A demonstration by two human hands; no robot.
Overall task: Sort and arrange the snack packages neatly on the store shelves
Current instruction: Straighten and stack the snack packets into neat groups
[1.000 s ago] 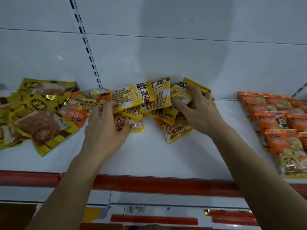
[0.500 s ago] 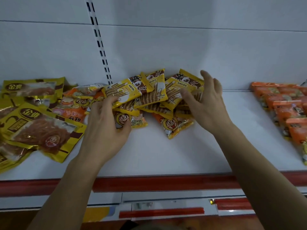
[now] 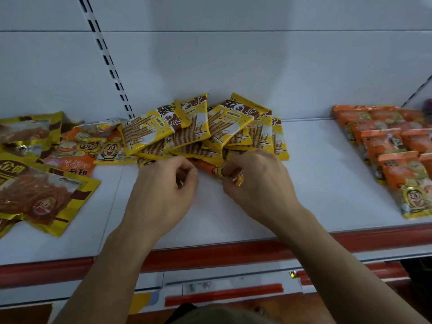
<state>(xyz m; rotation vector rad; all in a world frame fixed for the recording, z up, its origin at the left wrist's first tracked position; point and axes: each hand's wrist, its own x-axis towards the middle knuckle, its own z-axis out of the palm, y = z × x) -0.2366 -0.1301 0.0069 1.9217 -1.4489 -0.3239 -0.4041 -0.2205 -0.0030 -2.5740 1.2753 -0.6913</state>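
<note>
Head view: both forearms reach forward over the white shelf [image 3: 304,183]. The left hand [image 3: 163,190] is curled shut at the near edge of the yellow snack pile [image 3: 201,127]; what it grips cannot be told. The right hand [image 3: 257,183] pinches an orange packet [image 3: 211,169] under the pile.

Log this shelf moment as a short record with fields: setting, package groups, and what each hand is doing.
setting: white store shelf with red front edge
centre: messy pile of yellow wafer-roll packs
left: large yellow-brown packs, loosely strewn
right: orange packs in rows
left hand: curled at the pile's front edge, grip unclear
right hand: pinching a small orange pack from under the pile
</note>
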